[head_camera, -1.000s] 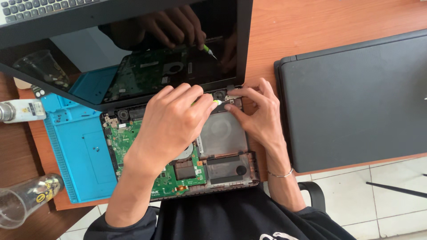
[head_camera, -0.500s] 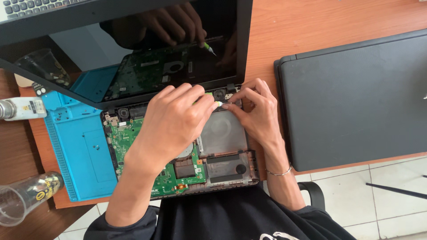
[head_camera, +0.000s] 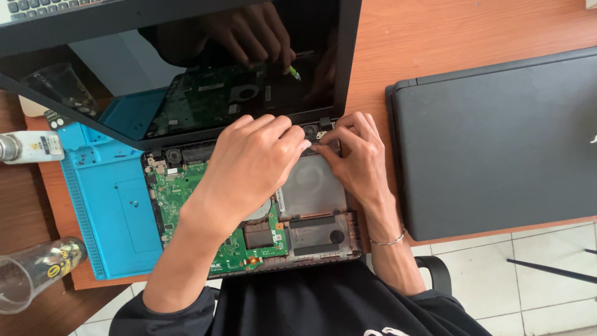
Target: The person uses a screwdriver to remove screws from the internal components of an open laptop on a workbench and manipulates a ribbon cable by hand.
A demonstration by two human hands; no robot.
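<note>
I see my left hand (head_camera: pixel 252 165) curled over the far part of the opened black laptop base with its green circuit board (head_camera: pixel 205 205) exposed; the fingers are bent together, their tips pressed down at the hinge edge, but whether they pinch anything I cannot tell. My right hand (head_camera: pixel 354 155) sits just to the right of it, fingertips nearly closed and touching a small pale part at the right hinge (head_camera: pixel 323 127) — the two hands almost meet there. A thin silver bracelet (head_camera: pixel 387 239) circles the right wrist.

The laptop base lies on the orange-brown wooden table (head_camera: pixel 435 37), near my body, resting partly on a bright blue rubber work mat (head_camera: pixel 109 205) to its left. Its glossy dark screen (head_camera: pixel 205 81) stands tilted up on the far side (it mirrors the board and both hands). To the right, well apart from my hands, lies a closed matte black laptop (head_camera: pixel 497 143). At the left edge are a white tube-shaped bottle (head_camera: pixel 28 147) and, nearer, a clear plastic cup (head_camera: pixel 34 270) lying on its side.
</note>
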